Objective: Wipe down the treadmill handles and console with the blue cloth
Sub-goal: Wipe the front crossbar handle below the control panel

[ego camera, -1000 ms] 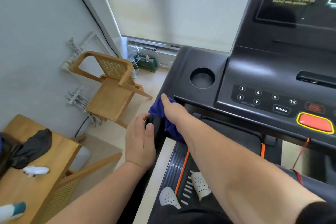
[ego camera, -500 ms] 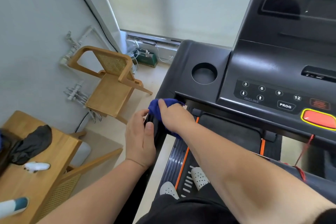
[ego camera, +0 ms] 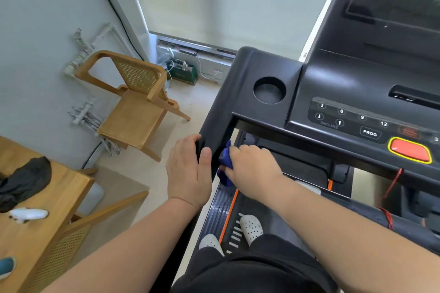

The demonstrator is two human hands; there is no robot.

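The black left treadmill handle runs down from the console toward me. My left hand grips this handle from the outside, thumb over its top. My right hand holds the bunched blue cloth against the inner side of the same handle, just right of my left thumb. Most of the cloth is hidden under my fingers. The console carries a round cup holder, incline and PROG buttons and a red stop button.
A wooden chair stands on the floor to the left of the treadmill. A wooden table at the lower left holds a black cloth and a white bottle. My white shoes stand on the belt.
My right hand has slid the blue cloth down the handle from its top near the console corner to its inner side beside my left thumb. The left hand has kept its grip.
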